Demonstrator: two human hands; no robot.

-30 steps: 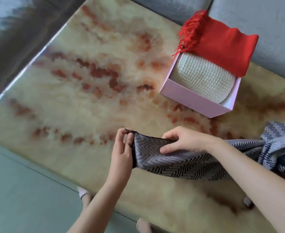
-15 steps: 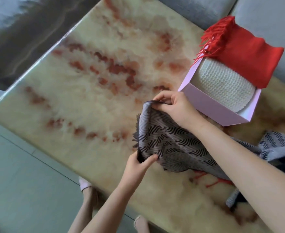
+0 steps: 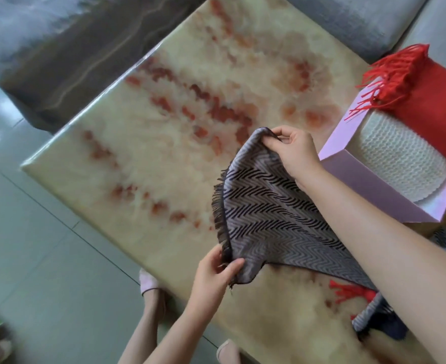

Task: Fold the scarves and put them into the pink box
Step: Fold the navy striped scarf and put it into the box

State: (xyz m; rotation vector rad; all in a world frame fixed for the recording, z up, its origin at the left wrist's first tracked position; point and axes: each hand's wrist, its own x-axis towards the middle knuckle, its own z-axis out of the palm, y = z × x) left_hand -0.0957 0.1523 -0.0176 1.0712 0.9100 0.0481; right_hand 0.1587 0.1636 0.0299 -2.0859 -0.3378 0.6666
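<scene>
Right hand [image 3: 293, 151] pinches the far corner of the zigzag scarf [image 3: 264, 214], fingers curled on the fabric edge; left hand [image 3: 211, 274] pinches the near corner of the same fringed end, thumb on top; the fringed end is stretched between both hands and lifted off the desk [image 3: 164, 153]; the rest of the scarf trails right under the right forearm toward the desk's right side; it hangs over the desk's middle, close to the near edge; a red tassel [image 3: 348, 290] pokes out from under it, lying on the desk; a heap of dark patterned fabric [image 3: 374, 319] lies by the near edge at the right, details blurred; pink box [image 3: 374, 190] stands just beside the right hand, toward the desk's far right corner; inside it a white knitted scarf [image 3: 390, 158]; a folded red scarf [image 3: 432, 109] lies on top, fringe over the box's rim; grey sofa [image 3: 361, 19] runs along the far edge; grey floor [image 3: 46, 258] below the near edge; a foot in a pale slipper [image 3: 147, 282] shows there.
</scene>
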